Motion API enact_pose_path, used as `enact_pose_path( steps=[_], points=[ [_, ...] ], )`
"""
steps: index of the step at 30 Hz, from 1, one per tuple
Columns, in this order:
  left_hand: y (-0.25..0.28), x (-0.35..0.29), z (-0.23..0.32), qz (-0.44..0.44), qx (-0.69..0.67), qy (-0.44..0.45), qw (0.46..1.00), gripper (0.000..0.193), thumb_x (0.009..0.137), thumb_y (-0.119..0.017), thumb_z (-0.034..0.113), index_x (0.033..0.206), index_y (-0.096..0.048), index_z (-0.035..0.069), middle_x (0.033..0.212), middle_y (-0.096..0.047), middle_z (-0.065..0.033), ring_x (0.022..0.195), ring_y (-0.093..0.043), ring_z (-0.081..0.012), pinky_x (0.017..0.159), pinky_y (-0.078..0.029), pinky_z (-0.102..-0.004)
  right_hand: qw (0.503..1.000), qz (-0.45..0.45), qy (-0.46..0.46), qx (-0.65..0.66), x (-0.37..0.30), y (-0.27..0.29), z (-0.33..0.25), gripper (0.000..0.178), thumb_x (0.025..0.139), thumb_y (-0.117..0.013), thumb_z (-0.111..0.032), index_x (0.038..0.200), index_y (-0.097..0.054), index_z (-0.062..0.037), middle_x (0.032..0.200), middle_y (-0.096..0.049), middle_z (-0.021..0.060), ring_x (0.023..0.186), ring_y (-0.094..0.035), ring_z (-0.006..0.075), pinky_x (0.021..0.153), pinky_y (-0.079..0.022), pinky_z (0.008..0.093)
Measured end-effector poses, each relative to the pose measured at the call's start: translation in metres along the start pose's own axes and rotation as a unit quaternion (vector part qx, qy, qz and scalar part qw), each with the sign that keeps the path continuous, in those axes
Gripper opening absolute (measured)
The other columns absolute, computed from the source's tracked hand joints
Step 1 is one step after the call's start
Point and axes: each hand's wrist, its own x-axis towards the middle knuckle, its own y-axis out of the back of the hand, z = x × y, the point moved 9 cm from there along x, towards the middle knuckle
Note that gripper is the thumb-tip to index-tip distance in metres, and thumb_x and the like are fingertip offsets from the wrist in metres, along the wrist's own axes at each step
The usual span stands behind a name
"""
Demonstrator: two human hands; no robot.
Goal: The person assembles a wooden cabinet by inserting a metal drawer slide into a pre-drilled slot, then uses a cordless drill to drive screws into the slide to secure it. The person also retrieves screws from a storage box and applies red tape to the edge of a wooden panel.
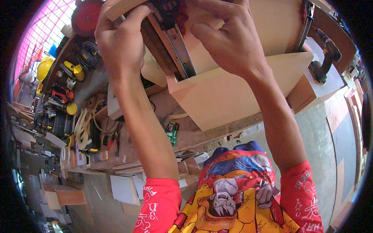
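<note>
My left hand is closed around a pale wooden strip at the top edge, its thumb bent toward a dark, ridged object. My right hand is curled at the right of that object, over a plywood drawer. Its fingertips run toward the upper edge, and what they hold cannot be made out. Between the hands a metal drawer slide runs along the drawer's side, beside a brown wooden upright. A second slide shows at the drawer's right side.
A cordless drill stands on a white-topped box at right. On the bench lie a green packet, red-handled pliers and coiled edging strips. Power tools, a yellow helmet and a red disc are at left.
</note>
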Motion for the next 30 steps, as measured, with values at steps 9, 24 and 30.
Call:
enact_pose_path(
  steps=[9, 24, 30],
  points=[
    [-0.011, -0.007, 0.005, -0.115, 0.023, -0.091, 0.989, 0.053, 0.084, -0.076, 0.004, 0.135, -0.063, 0.004, 0.124, -0.066, -0.0062, 0.113, -0.064, -0.0194, 0.1, -0.05, -0.0345, 0.984, -0.026, -0.09, 0.151, -0.002, -0.013, 0.02, 0.021, 0.086, -0.065, -0.01, 0.105, -0.072, -0.004, 0.091, -0.071, 0.0143, 0.106, -0.055, 0.033, 0.112, -0.028, 0.0509],
    [-0.015, -0.02, 0.005, -0.034, -0.019, -0.036, 0.999, 0.062, 0.079, -0.059, 0.0, 0.14, -0.051, 0.008, 0.126, -0.054, -0.0092, 0.113, -0.055, -0.0223, 0.097, -0.051, -0.0394, 0.996, -0.073, -0.042, 0.033, 0.004, 0.0, -0.005, 0.019, 0.085, -0.065, -0.014, 0.099, -0.069, -0.0022, 0.09, -0.072, 0.0168, 0.092, -0.066, 0.0341, 0.117, -0.021, 0.0538],
    [-0.01, -0.015, 0.0, -0.033, -0.008, -0.077, 0.997, 0.061, 0.079, -0.059, 0.0, 0.14, -0.053, 0.008, 0.127, -0.054, -0.0091, 0.112, -0.055, -0.0229, 0.098, -0.05, -0.0404, 0.997, -0.065, -0.011, 0.025, 0.002, -0.006, 0.01, 0.015, 0.086, -0.061, -0.007, 0.096, -0.07, -0.0014, 0.095, -0.072, 0.0179, 0.093, -0.067, 0.0346, 0.118, -0.02, 0.053]
  ],
)
